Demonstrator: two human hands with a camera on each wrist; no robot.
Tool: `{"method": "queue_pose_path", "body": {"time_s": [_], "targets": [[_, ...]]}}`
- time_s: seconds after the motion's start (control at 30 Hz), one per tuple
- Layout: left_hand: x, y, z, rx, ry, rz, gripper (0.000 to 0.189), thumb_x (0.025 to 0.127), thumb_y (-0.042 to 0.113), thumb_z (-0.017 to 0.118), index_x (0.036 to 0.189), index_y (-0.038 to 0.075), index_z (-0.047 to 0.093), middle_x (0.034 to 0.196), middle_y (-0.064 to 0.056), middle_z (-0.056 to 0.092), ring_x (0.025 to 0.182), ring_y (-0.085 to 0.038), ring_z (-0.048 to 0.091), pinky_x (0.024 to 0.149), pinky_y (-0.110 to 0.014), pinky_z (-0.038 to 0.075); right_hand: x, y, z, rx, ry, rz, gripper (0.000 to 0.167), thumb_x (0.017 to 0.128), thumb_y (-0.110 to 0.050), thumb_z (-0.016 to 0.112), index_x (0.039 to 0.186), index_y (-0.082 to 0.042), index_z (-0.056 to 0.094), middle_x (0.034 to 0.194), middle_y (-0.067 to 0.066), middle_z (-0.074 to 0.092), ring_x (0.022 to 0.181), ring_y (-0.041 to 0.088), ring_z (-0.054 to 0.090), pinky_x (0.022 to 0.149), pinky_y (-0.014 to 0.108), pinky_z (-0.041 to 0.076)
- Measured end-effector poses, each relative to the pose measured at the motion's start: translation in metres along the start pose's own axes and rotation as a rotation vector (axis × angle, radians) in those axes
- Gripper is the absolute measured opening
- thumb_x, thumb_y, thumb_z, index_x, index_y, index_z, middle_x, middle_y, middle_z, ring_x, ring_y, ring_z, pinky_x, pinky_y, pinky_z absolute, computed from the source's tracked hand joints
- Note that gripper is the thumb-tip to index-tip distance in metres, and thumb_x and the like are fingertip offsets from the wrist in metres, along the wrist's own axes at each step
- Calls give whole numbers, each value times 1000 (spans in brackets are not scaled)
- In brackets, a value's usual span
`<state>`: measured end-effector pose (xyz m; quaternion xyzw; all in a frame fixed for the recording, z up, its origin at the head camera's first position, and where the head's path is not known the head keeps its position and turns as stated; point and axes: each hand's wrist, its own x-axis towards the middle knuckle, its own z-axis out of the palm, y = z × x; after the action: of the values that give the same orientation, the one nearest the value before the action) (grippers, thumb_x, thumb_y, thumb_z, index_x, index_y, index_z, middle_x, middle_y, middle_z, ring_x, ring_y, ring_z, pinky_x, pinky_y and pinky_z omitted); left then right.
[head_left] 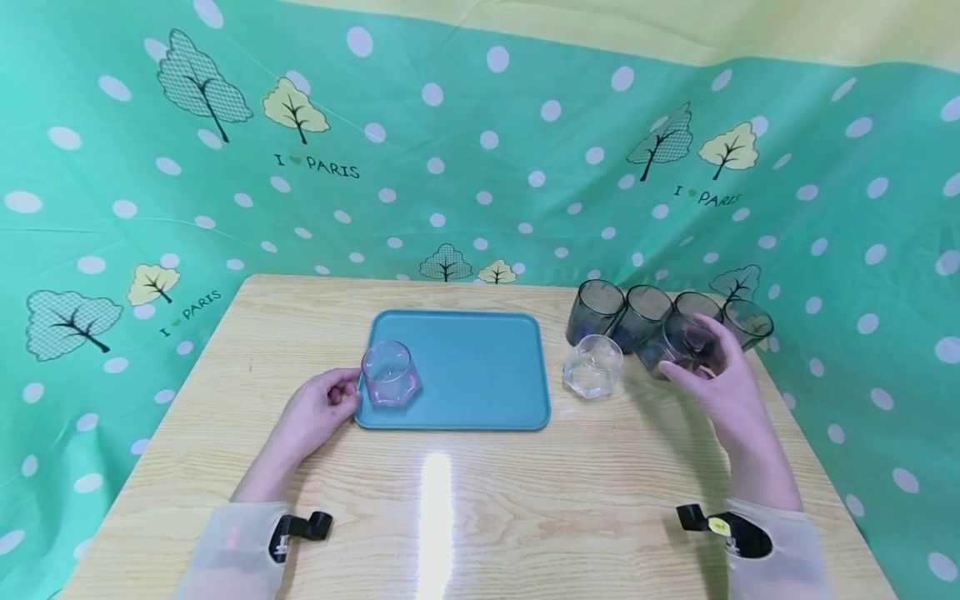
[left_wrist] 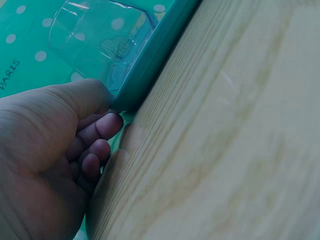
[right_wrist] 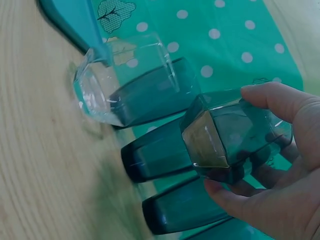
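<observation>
With thumb and fingertips, my left hand (head_left: 318,408) pinches the left edge of a blue tray (head_left: 480,367). A pink-tinted glass (head_left: 391,377) with a faceted base stands upright on the tray's left end, right beside that hand. My right hand (head_left: 726,392) grips a smoky grey glass (right_wrist: 240,132) around its sides, thumb on one side and fingers on the other. In the right wrist view its faceted base hangs clear of the wooden table. A clear faceted glass (head_left: 592,368) stands upright on the table between the tray and the held glass.
Behind the held glass, several tall dark glasses (head_left: 596,312) stand in a row at the table's back right. The wooden table (head_left: 562,500) stretches toward me. A green dotted cloth (head_left: 480,167) hangs close behind its back edge.
</observation>
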<state>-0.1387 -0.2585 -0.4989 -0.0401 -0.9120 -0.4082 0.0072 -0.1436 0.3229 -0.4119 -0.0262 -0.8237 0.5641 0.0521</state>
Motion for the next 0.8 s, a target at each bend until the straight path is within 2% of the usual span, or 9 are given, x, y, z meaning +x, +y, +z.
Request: {"method": "queue_pose_path", "body": {"time_s": [0.27,0.5,0.63,0.73,0.8], "targets": [[0,-1,0,0,2,1,41,103,7,72,142,-5,69,103,-6,69,92,-20,60,79,-27,50,4,14,1,-21,-8,46,95,101,-16,84,176,-28,27,170,24,38,150,41,43,100,11,46],[0,-1,0,8,2,3,40,103,7,72,141,-5,69,103,-5,69,92,-20,60,80,-28,50,6,24,5,-35,-20,67,95,100,-18,84,176,-27,27,164,24,44,141,30,51,96,11,46],[1,-1,0,8,3,2,40,103,7,72,141,-5,70,103,-6,69,92,-20,60,80,-27,50,8,30,8,-22,-41,78,97,100,-18,85,176,-26,25,167,23,42,146,34,48,96,11,46],[1,-1,1,9,3,3,40,103,7,72,141,-5,69,103,-6,69,92,-20,60,80,-27,50,9,33,9,-17,-57,99,98,100,-19,85,177,-26,24,171,22,38,152,40,41,105,16,45],[1,-1,1,10,3,2,40,103,6,72,141,-5,69,103,-6,69,92,-20,60,80,-27,50,10,35,10,-16,-61,113,100,99,-20,86,177,-26,23,173,22,35,156,43,38,117,30,44]]}}
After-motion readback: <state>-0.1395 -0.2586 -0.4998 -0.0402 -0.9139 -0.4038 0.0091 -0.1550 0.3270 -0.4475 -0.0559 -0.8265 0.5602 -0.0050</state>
